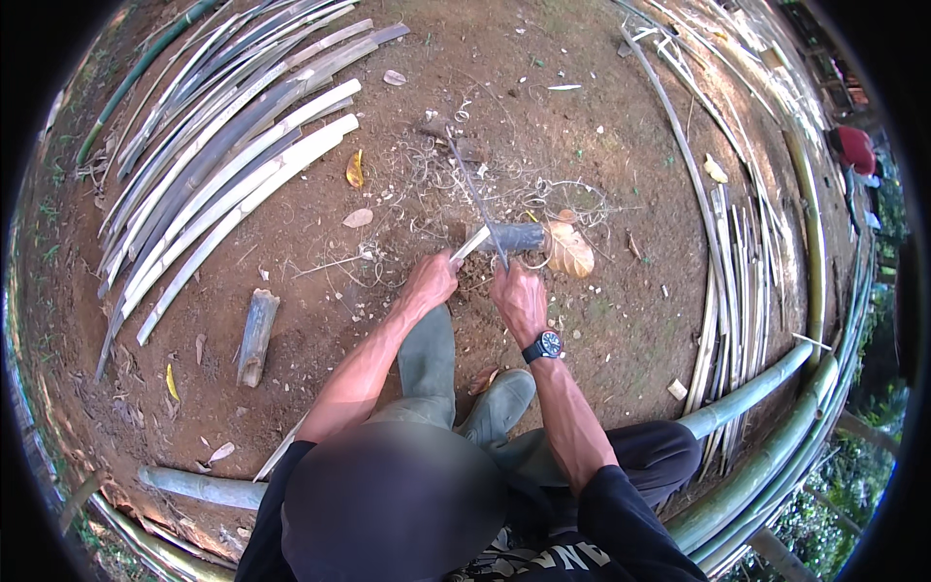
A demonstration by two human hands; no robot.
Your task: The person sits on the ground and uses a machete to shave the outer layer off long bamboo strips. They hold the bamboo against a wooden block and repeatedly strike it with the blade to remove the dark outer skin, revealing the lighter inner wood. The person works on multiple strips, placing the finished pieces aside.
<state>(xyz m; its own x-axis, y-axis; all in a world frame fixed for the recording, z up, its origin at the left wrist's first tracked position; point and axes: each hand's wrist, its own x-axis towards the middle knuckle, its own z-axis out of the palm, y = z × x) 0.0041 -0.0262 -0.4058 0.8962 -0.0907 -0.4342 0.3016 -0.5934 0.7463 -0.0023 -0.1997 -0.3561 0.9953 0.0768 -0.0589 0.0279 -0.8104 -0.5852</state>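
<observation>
My left hand [430, 281] is closed around a pale bamboo strip [472, 242], whose end points up and to the right. In my right hand [521, 296], with a watch on the wrist, is a long dark-bladed knife [474, 194]; the fist hides its handle. The blade slants away to the far left and crosses the strip's end. Just beyond my hands, a short grey-green bamboo piece [519, 237] lies on the ground under the blade. Thin curled shavings [436, 179] are scattered around it. A pale length [281, 448] shows beside my left forearm; whether it belongs to the strip, I cannot tell.
Split bamboo slats [233, 160] lie in rows at the far left. Narrower strips [742, 301] are bundled at the right, near thick green poles [752, 388]. Another short bamboo piece [258, 338] lies left of my arm, and a dry brown leaf [570, 250] beyond my right hand.
</observation>
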